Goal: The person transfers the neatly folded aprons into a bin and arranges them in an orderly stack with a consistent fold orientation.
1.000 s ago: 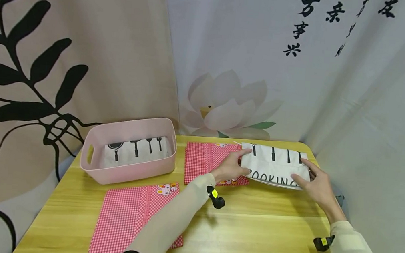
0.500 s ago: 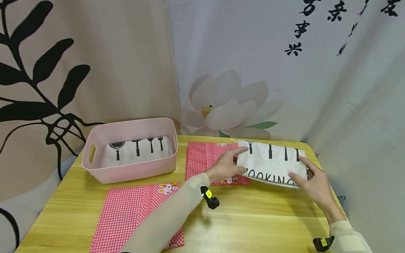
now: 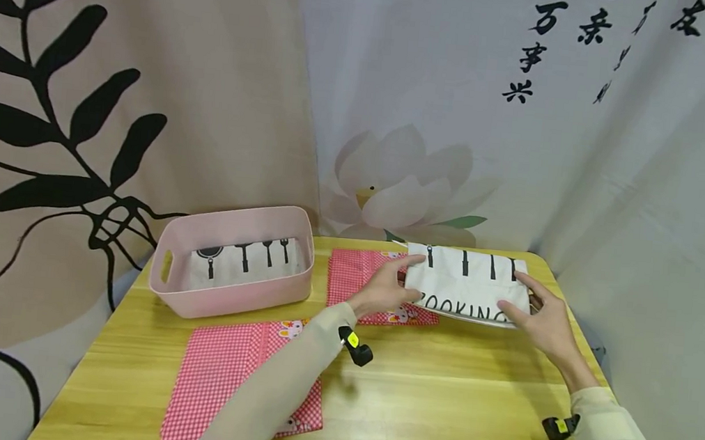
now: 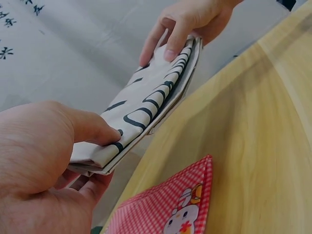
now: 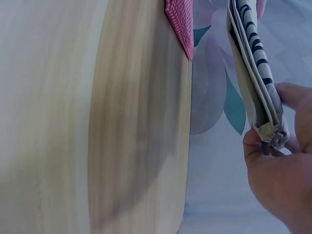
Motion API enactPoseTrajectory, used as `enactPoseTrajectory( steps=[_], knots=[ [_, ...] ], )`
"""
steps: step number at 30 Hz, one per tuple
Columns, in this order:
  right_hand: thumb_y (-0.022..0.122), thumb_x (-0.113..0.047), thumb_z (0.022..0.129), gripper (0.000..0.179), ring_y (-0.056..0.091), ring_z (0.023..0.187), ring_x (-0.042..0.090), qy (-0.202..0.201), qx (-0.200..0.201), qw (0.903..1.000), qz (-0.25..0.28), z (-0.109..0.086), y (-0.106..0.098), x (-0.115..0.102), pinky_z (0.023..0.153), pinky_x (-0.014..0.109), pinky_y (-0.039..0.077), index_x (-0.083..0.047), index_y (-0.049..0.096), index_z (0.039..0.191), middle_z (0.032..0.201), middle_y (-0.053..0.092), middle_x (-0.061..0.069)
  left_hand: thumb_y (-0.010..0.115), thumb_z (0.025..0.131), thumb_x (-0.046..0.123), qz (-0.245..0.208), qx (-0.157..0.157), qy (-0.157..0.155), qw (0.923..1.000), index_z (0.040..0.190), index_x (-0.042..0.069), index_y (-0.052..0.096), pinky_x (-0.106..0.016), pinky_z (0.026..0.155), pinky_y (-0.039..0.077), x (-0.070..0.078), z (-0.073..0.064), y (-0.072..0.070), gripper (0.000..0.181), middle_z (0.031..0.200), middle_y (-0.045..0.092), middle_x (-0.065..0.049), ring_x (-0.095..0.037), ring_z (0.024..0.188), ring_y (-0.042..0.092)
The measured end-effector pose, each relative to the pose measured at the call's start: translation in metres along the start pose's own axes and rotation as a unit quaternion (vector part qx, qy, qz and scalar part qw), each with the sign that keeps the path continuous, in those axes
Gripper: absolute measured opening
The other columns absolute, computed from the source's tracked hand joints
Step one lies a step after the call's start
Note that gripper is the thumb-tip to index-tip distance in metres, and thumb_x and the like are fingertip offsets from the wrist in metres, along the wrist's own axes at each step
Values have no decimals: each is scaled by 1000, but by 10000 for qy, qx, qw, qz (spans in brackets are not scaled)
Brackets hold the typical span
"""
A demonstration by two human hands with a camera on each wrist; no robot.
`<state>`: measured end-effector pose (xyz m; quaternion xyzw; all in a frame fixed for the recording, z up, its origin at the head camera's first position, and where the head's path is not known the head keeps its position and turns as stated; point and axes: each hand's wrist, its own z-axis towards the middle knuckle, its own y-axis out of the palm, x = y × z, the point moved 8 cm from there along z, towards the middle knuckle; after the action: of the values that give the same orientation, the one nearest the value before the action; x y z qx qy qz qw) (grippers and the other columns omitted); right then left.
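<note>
Between both hands is a folded white cloth [image 3: 468, 283] printed with black utensil handles and the letters "OOKING". My left hand [image 3: 387, 289] pinches its left end, thumb on top and fingers beneath, as the left wrist view shows. At the other end my right hand [image 3: 547, 328] grips it the same way. In both wrist views the folded cloth [image 5: 256, 63] hangs above the wooden table [image 5: 131, 126], its layers showing along the near edge. Partly under my left hand in the head view lies a folded red gingham cloth [image 3: 347, 275] with rabbit prints.
A pink plastic basket [image 3: 238, 302] stands at the back left of the table, with another white utensil-print cloth [image 3: 246, 264] lying flat inside. In front of it, a second red gingham cloth [image 3: 219, 376] lies partly under my left forearm. Printed curtains hang behind the table.
Both hands have shifted slightly left with the folded white cloth between them. The head view has turned a little. The basket and gingham cloths stay in place on the table.
</note>
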<state>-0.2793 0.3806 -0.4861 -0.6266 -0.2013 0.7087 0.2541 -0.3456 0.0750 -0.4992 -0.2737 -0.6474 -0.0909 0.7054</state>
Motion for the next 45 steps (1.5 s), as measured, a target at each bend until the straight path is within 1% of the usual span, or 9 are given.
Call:
enactPoseTrajectory(
  steps=[7,12,16,20,24,34,39,42,45],
  knots=[
    [83,-35,105,82,46,159,58,-104,-34,9999,-9,1,9,-11,98,-5,41,-15,44,175,183,32,29,80,97,-5,-145,15,52,9999,172,24,50,-37,84,67,-1,-8,-13,85,137,74,-16,-20,104,76],
    [84,-31,105,79,60,148,46,-269,-4,9996,31,6,18,-21,92,-4,47,-14,47,173,177,42,30,79,97,-5,-110,150,55,9998,171,23,51,-33,85,66,-3,-14,-27,84,131,74,-16,-20,104,74],
    [85,-27,104,77,69,132,18,-437,18,9990,26,11,25,-29,89,-1,52,-11,49,171,168,52,33,79,98,-4,77,244,91,9996,171,23,50,-33,83,65,-3,-20,-37,84,130,74,-15,-20,102,72],
    [85,-24,104,76,61,118,-12,-536,38,9985,96,14,30,-35,88,1,53,-10,51,170,160,60,35,80,98,0,214,292,128,9993,171,24,51,-30,85,65,-1,-27,-47,82,133,73,-14,-19,104,70],
    [85,-23,104,76,55,113,-22,-589,-8,9979,279,17,36,-43,91,0,53,-9,51,170,162,58,35,79,98,0,201,347,178,9990,171,25,51,-31,84,64,1,-34,-57,82,130,74,-15,-21,102,69],
    [86,-17,102,77,62,110,-15,-799,-69,9957,472,22,50,-67,89,2,55,-7,51,169,160,60,33,79,98,1,203,517,182,9983,171,28,51,-28,84,61,3,-50,-79,83,123,74,-13,-19,101,67],
    [86,-17,103,77,74,125,19,-869,-174,9947,513,24,58,-78,89,3,56,-6,49,170,158,62,33,80,98,2,291,672,276,9969,170,29,52,-26,78,54,6,-59,-90,82,113,68,-9,-19,93,60],
    [85,-17,103,78,70,136,40,-860,-269,9942,593,26,63,-83,91,3,56,-7,47,171,161,60,33,80,98,2,193,713,308,9968,170,28,53,-25,76,53,7,-65,-96,81,114,68,-7,-18,91,59],
    [85,-17,103,79,73,131,33,-871,-312,9938,609,28,68,-88,89,4,56,-8,47,172,160,60,32,80,98,2,178,750,319,9965,170,28,53,-23,72,48,7,-70,-103,81,106,61,-6,-17,85,54]
  ],
)
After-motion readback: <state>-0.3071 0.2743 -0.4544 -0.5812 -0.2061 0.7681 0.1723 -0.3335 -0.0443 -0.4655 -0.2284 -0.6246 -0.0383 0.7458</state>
